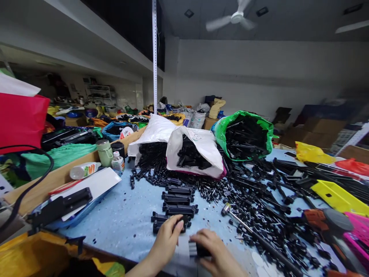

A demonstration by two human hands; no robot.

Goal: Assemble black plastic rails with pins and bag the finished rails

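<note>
My left hand (165,240) is at the near end of a row of black plastic parts (175,199), its thumb and fingers closed on a dark plastic piece (183,223) that they partly cover. Beside it, my right hand (215,252) curls over a black block (202,251), which shows light stripes or pins at its left side; motion blurs this. Both hands are low over the front of the blue table (127,227). To their right lies a hammer (253,231) with a metal head and dark handle.
Loose screws and black parts (259,207) cover the table's right side, with an orange and grey power tool (325,223) and a yellow bin (340,196). White sacks (198,142) and a green bag (245,134) spill black parts behind. Bottles (117,161) stand left.
</note>
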